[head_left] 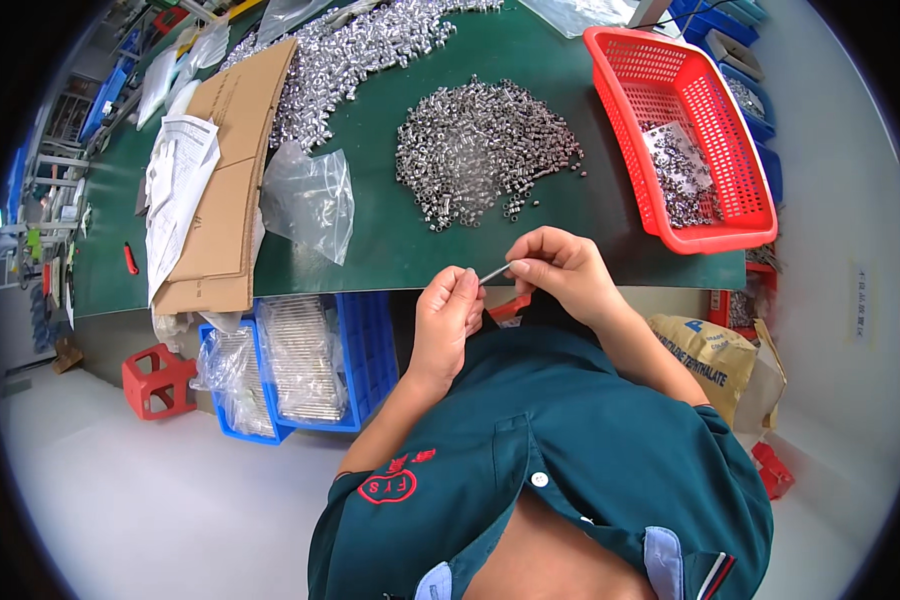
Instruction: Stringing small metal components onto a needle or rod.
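Between my two hands, at the table's near edge, is a thin grey metal rod [494, 273]. My left hand [450, 318] is closed around its lower left end. With thumb and index finger, my right hand [567, 275] pinches the upper right end; whether a small part sits in that pinch is hidden. Just beyond the hands, a pile of small metal sleeves [475, 150] lies on the green table [390, 262]. Right of the pile stands a red perforated basket [688, 240], with some small metal parts and a white paper in it.
Flattened cardboard [232, 160], printed paper [182, 160] and a clear plastic bag [310, 200] lie on the left. A second, shinier heap of metal parts [360, 50] is at the back. Below the table are blue crates [368, 350], a red stool [158, 382] and a yellowish sack [705, 350].
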Demonstrator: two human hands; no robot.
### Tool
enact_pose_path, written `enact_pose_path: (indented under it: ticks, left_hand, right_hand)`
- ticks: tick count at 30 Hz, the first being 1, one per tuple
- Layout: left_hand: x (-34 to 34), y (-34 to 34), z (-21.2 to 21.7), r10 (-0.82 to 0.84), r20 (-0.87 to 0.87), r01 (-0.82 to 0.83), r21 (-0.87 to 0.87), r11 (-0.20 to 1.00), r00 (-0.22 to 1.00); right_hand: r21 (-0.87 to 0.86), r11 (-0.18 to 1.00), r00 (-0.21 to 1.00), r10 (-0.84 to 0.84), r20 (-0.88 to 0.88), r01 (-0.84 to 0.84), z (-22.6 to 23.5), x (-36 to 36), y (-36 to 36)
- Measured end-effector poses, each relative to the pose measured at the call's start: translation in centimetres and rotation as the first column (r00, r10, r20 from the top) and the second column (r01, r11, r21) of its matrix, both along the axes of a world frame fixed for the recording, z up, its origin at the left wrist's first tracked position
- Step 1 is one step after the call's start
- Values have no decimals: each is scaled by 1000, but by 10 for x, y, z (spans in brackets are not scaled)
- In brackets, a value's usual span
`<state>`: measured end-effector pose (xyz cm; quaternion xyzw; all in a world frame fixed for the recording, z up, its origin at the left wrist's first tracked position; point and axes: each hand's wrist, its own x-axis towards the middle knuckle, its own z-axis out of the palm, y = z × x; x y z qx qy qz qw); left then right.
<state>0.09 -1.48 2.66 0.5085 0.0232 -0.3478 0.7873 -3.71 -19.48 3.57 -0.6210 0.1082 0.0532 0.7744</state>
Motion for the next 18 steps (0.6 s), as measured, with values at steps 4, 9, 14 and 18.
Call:
enact_pose_path:
  ticks: [4,9,14,18]
  left_hand:
    - [0,1,0,-42,0,42,3,999,999]
    - [1,-3,3,-49,-14,49,-20,999,999]
    - [1,-3,2,-44,-32,43,-25,999,999]
    - [4,2,-1,-38,-22,37,-31,999,999]
  right_hand:
    - [-516,857,953,142,267,17,8,-2,2]
    - [-207,978,997,27,78,-10,10,-3,4]
    - [-380,924,995,67,78,-32,10,-2,-3]
    - [-746,596,939,-43,341,298,0,11,-30]
